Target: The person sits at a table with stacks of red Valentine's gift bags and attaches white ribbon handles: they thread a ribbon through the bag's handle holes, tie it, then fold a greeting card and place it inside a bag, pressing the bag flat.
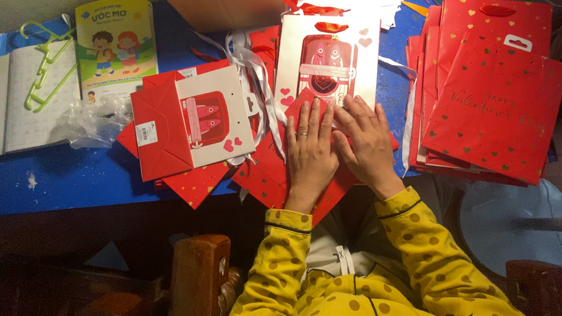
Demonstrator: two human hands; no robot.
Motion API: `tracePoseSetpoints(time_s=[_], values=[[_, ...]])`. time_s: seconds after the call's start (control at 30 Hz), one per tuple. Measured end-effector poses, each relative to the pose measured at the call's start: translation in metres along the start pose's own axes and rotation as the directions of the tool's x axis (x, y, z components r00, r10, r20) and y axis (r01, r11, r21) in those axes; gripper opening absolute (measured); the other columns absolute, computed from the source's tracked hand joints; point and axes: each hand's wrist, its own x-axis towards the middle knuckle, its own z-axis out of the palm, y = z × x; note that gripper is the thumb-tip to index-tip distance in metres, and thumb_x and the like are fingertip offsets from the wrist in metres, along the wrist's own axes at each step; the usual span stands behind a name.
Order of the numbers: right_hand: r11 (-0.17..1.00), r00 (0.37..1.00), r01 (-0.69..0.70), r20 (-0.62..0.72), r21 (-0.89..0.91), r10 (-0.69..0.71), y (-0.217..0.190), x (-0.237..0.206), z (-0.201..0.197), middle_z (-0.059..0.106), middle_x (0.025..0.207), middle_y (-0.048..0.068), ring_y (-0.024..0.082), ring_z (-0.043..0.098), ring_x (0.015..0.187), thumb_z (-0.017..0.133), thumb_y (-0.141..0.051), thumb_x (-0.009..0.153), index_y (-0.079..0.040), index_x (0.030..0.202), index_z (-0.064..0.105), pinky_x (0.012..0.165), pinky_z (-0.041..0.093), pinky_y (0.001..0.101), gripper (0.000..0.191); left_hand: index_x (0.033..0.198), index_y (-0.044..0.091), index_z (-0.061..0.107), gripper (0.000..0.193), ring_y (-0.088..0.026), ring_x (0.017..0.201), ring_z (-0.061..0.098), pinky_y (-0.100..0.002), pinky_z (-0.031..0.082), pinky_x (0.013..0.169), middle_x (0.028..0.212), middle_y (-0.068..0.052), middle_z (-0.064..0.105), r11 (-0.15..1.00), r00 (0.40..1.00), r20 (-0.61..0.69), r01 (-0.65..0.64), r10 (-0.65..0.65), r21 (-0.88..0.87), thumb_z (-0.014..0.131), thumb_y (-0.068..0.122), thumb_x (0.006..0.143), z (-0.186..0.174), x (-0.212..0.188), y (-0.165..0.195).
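My left hand (310,149) and my right hand (366,141) lie flat, side by side, fingers together, pressing on a flattened paper gift bag (327,62). The bag is white with red fish art, small hearts and a red ribbon handle at its far end. Its red folded base sits under my fingers. There is a ring on my left hand. Both sleeves are yellow with brown dots.
A pile of folded red-and-white bags (192,121) lies to the left. A stack of red heart-print bags (492,89) sits on the right. On the blue table (58,179) are a children's book (115,45), an open notebook (15,101), a green hanger (48,61) and white ribbons (258,82).
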Motion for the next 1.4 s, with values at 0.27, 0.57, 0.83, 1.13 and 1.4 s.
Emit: tracePoseSetpoints(time_s=[0.27,0.57,0.83,1.13,1.4], values=[[1.0,0.998,0.0,-0.065,0.021,0.002,0.003,0.002,-0.002,0.055,0.15,0.014,0.035,0.048,0.144,0.063,-0.026,0.106,-0.01,0.143,0.06,0.124,0.029,0.0545,0.041,0.146,0.011,0.055,0.048,-0.028,0.149,0.048,-0.051,0.031,0.129,0.149,-0.01,0.058,0.939,0.981,-0.191,-0.078,0.014,-0.335,0.062,0.006,0.099,-0.005,-0.004,0.001],[0.972,0.974,-0.001,-0.222,0.235,0.054,0.004,0.003,-0.012,0.058,0.139,0.019,0.036,0.056,0.131,0.062,-0.005,0.104,-0.001,0.145,0.056,0.114,0.045,0.0437,0.041,0.127,0.008,0.065,0.029,-0.028,0.119,0.065,-0.041,0.052,0.108,0.12,-0.009,0.068,0.827,0.911,-0.358,-0.033,-0.207,-0.561,0.057,-0.002,0.101,-0.015,-0.007,-0.005],[0.998,0.968,0.026,-0.25,0.063,-0.009,-0.01,-0.004,-0.021,0.065,0.109,0.01,0.032,0.058,0.105,0.069,0.003,0.094,-0.006,0.126,0.067,0.097,0.047,0.0427,0.033,0.122,0.009,0.067,0.027,-0.03,0.108,0.065,-0.041,0.052,0.097,0.112,-0.01,0.069,0.893,0.968,-0.225,-0.003,-0.11,-0.45,0.065,0.004,0.096,-0.022,-0.002,-0.001],[0.823,0.94,-0.324,0.06,0.467,0.336,-0.041,-0.036,-0.049,0.068,0.1,0.008,0.015,0.061,0.076,0.069,-0.002,0.097,-0.009,0.133,0.064,0.069,0.049,0.0285,0.037,0.127,0.01,0.063,0.039,-0.031,0.101,0.065,-0.044,0.052,0.09,0.104,-0.011,0.067,0.886,0.991,-0.02,0.109,-0.132,-0.45,0.074,0.021,0.091,-0.042,-0.011,0.008],[0.72,0.963,-0.256,0.104,0.646,0.249,-0.028,-0.044,-0.043,0.068,0.109,0.01,0.009,0.066,0.094,0.058,0.007,0.102,-0.005,0.146,0.053,0.077,0.054,0.0241,0.046,0.122,0.014,0.061,0.033,-0.03,0.099,0.067,-0.045,0.054,0.08,0.102,-0.008,0.065,0.938,0.987,0.029,0.161,-0.16,-0.305,0.068,0.009,0.09,-0.055,0.011,0.036]])
